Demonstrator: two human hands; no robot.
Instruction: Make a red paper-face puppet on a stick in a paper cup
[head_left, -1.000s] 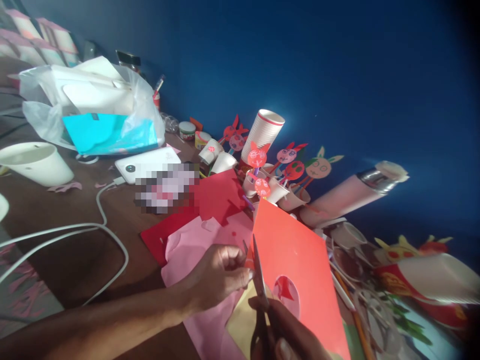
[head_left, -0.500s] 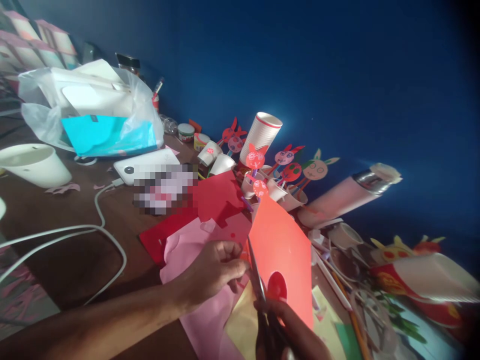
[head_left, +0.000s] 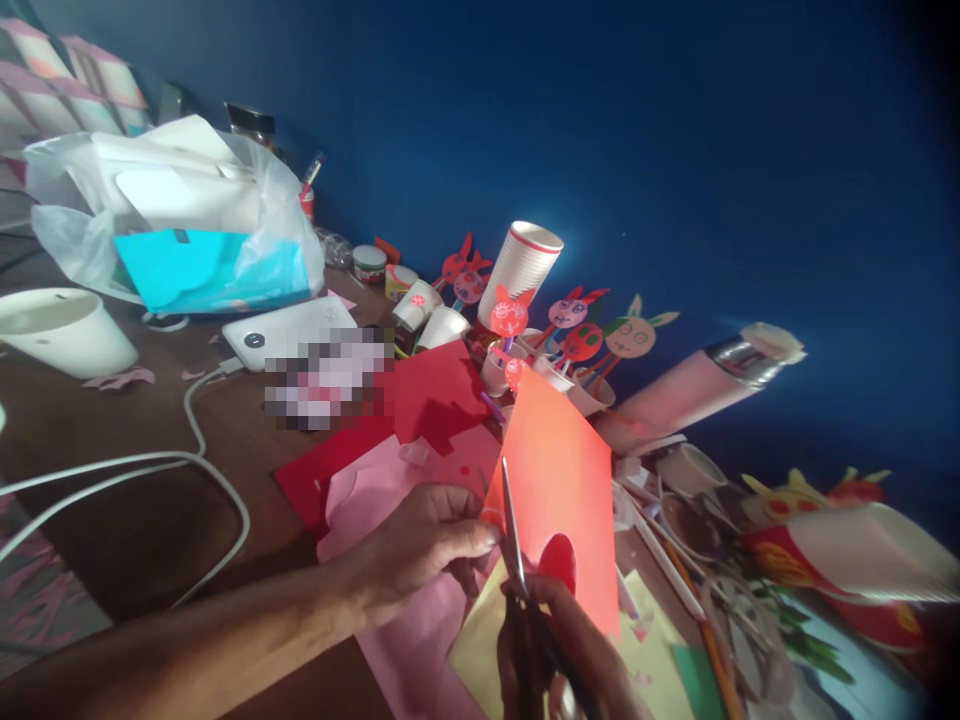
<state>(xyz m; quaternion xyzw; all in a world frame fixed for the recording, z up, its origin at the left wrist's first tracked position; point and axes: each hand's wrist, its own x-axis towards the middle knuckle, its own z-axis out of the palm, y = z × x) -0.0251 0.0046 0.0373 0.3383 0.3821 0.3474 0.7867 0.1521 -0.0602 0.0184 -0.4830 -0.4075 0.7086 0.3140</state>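
My left hand (head_left: 439,545) pinches the left edge of an orange sheet of paper (head_left: 566,465), thumb against fingers. The sheet stands tilted upright and has an oval hole low down, with red showing through. Black-handled scissors (head_left: 511,520) are in my right hand (head_left: 559,640), fingers wrapped round the handles. Their blades point up along the sheet's left edge, close to my left fingertips. Below my hands lie pink paper (head_left: 367,500) with cut edges, red paper (head_left: 439,390) and pale yellow paper (head_left: 480,640).
Behind the sheet stand paper cups (head_left: 499,368) with animal-face sticks and a tall cup stack (head_left: 523,270). A flask (head_left: 697,395) leans at the right. A white power bank (head_left: 289,330) with a cable (head_left: 195,420), a plastic bag (head_left: 277,210) and a white cup (head_left: 71,335) lie left.
The orange sheet has shifted slightly left and lower. The scissors and my right hand have moved a little up and left, while my left hand keeps its pinch.
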